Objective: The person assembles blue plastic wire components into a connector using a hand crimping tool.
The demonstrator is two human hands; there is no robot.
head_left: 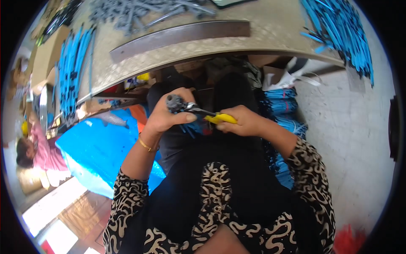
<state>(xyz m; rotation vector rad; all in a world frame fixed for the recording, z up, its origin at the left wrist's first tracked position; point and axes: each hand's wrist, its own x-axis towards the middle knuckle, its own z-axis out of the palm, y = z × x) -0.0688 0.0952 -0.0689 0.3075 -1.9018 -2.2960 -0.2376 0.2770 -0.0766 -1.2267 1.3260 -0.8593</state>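
Over my lap, my left hand point(165, 114) is closed around a grey plastic part point(174, 103) with a round, hollow-looking end. Thin blue strips point(189, 129) show below that hand's thumb; whether they join the grey part I cannot tell. My right hand point(244, 120) grips a pair of pliers point(225, 118) by its yellow handles. The metal jaws of the pliers point left and meet the grey part beside my left thumb. My left fingers hide much of what they hold.
A bench point(279, 36) ahead carries a curved metal strip point(186, 39), a pile of grey parts point(135, 12) and blue strips point(338, 29). More blue bundles point(281, 106) stand at my right. A blue sheet point(97, 144) lies left; beyond it is a person in pink point(44, 146).
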